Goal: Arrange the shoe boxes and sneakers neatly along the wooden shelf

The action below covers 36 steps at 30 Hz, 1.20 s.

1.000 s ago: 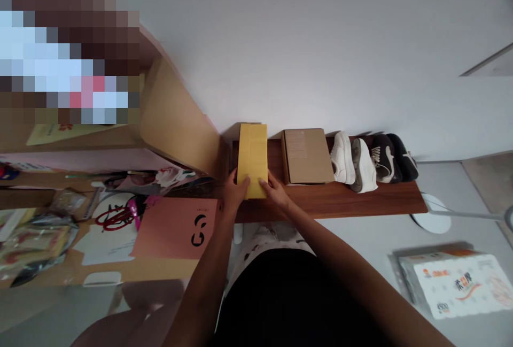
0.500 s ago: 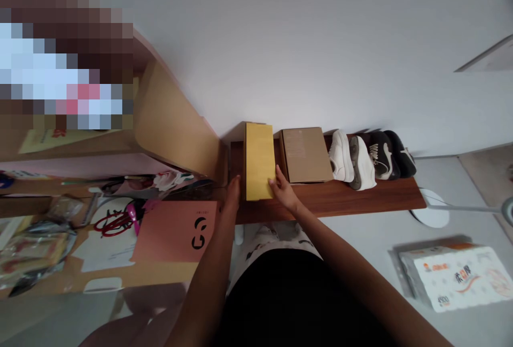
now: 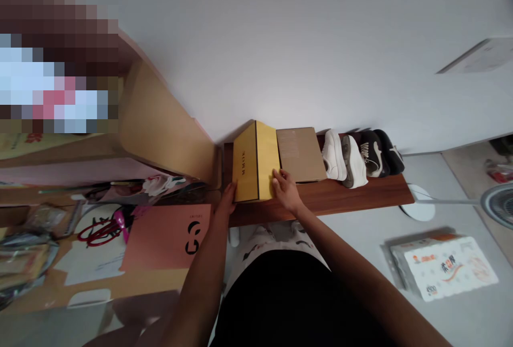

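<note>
A yellow box (image 3: 267,160) stands tilted on the dark-red wooden board (image 3: 344,200), turned so that a second face with black lettering shows on its left. My left hand (image 3: 227,198) holds its lower left edge; some of those fingers are hidden. At the lower right of the box, my right hand (image 3: 287,192) grips the side, thumb and fingers curled against it. Right beside the yellow box lies a flat brown cardboard box (image 3: 302,154), close to my right fingers.
White shoes (image 3: 335,155) and black shoes (image 3: 372,153) line the board to the right. A wrapped tissue pack (image 3: 451,269) lies on the floor, near a fan (image 3: 500,202). At left, a desk (image 3: 148,277) bears a pink folder-like item (image 3: 164,237), papers and plastic bags.
The yellow box has tipped to the right between my hands, bringing its lettered left face into view. My left hand has closed in on its edge. The whole view has shifted slightly.
</note>
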Tool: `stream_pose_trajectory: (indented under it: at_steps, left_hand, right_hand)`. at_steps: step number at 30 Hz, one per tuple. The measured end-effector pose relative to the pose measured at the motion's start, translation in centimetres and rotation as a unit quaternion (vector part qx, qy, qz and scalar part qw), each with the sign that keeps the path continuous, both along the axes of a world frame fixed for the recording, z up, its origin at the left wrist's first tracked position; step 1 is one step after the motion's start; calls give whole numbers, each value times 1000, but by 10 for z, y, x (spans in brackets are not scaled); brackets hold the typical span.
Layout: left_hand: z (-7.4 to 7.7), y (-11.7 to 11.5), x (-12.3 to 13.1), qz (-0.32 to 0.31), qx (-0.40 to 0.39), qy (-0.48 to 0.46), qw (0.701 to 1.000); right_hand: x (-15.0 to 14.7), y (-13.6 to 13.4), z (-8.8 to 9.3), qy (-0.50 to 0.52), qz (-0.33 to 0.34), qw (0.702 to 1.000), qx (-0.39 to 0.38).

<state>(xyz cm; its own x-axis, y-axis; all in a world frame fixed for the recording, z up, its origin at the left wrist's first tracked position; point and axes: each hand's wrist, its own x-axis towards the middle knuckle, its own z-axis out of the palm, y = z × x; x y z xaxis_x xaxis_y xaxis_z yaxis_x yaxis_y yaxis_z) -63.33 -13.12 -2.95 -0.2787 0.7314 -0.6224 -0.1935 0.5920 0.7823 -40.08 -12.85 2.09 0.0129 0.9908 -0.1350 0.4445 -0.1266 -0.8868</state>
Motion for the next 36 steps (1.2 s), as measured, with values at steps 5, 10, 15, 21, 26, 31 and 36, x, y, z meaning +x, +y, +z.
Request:
stream_pose_trajectory:
  at_steps: [5,10,15,21,26,31,36]
  left_hand:
    - [7,-10,-12,71,-5,-20,997]
    - [19,-1,-13,95,35,97,990]
    - [23,11,-9,59,39,171,983]
    - [14,10,-1,46,34,189,980]
    - [10,10,2,44,27,199,979]
    - [13,15,1,38,14,211,977]
    - [24,21,0,26,-9,280,960]
  right_hand:
    - [-3,10,-1,20,22,997,-66]
    - [-11,25,-20,135,70,977,-147]
    - [-15,34,-40,128,35,975,-179]
    - [-15,40,-52,81,29,977,-193]
    - [-14,43,-58,54,34,979,-191]
    - [-19,43,-57,37,35,983,-177]
    - [-17,35,-47,-20,-1,991,-133]
